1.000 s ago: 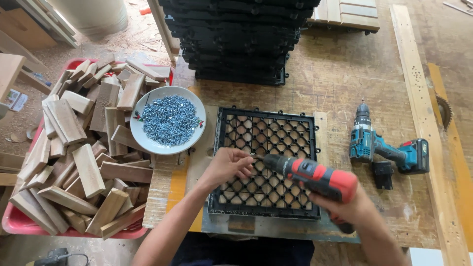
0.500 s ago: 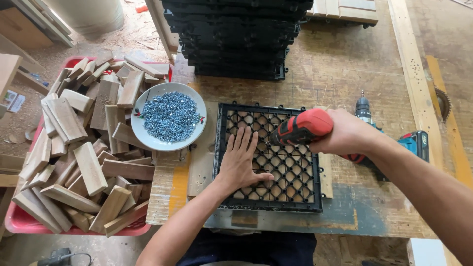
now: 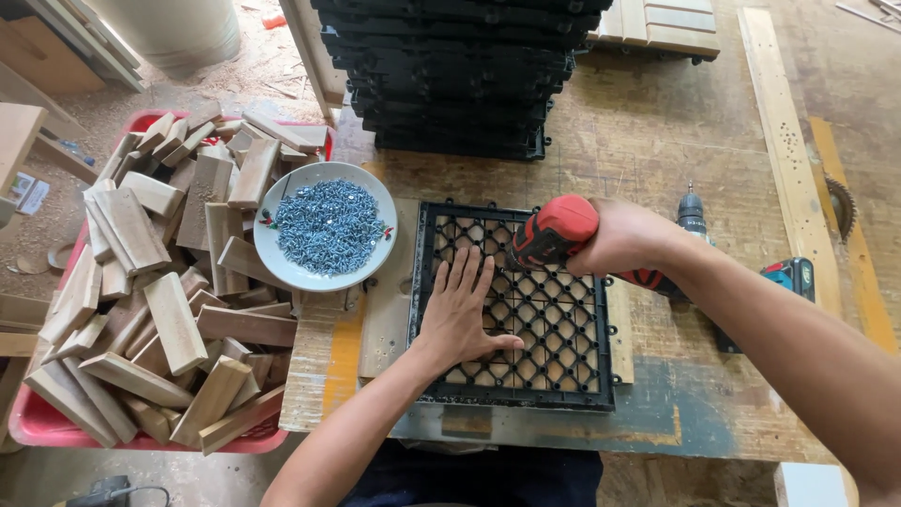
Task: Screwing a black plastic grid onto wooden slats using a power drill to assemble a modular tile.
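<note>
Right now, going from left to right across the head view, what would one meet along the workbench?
Red bin of wooden blocks → plate of screws → left hand flat on the black plastic grid → right hand gripping the red drill → teal drill.

both forearms are bare to the elbow, with no sleeves, gloves, rings or wristbands in view. left hand (image 3: 462, 314) and right hand (image 3: 627, 237) uncovered. dark clothing at the lap.
</note>
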